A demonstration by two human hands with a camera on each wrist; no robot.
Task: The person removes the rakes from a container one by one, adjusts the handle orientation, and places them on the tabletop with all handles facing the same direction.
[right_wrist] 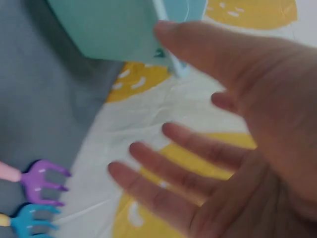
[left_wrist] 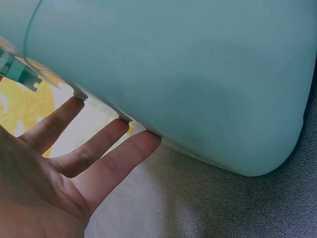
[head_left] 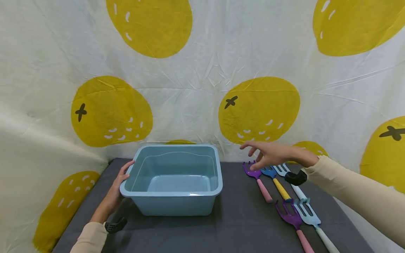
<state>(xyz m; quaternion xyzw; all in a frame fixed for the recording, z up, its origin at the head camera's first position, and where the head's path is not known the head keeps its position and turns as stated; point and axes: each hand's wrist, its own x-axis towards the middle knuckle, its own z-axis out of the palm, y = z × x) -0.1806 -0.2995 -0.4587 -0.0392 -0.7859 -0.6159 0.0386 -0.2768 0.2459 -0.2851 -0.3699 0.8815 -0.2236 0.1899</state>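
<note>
A light blue plastic basin (head_left: pixel 172 203) stands on the dark table. My left hand (head_left: pixel 114 189) is at its left side; in the left wrist view, straight fingers (left_wrist: pixel 119 166) touch the basin wall near the rim, and the thumb is hidden. My right hand (head_left: pixel 272 154) hovers with fingers spread and holds nothing. Below it lie a purple hand fork with a pink handle (head_left: pixel 263 190), a blue one with a yellow handle (head_left: pixel 281 188) and a pale blue one (head_left: pixel 297 191). Nearer lie another purple fork (head_left: pixel 292 219) and another pale blue fork (head_left: pixel 311 218).
A white cloth (head_left: pixel 190 105) printed with yellow fruit hangs behind the table and at its sides. The dark table (head_left: pixel 246 225) shows between the basin and the forks. Each wrist bears a black device (head_left: pixel 295 178).
</note>
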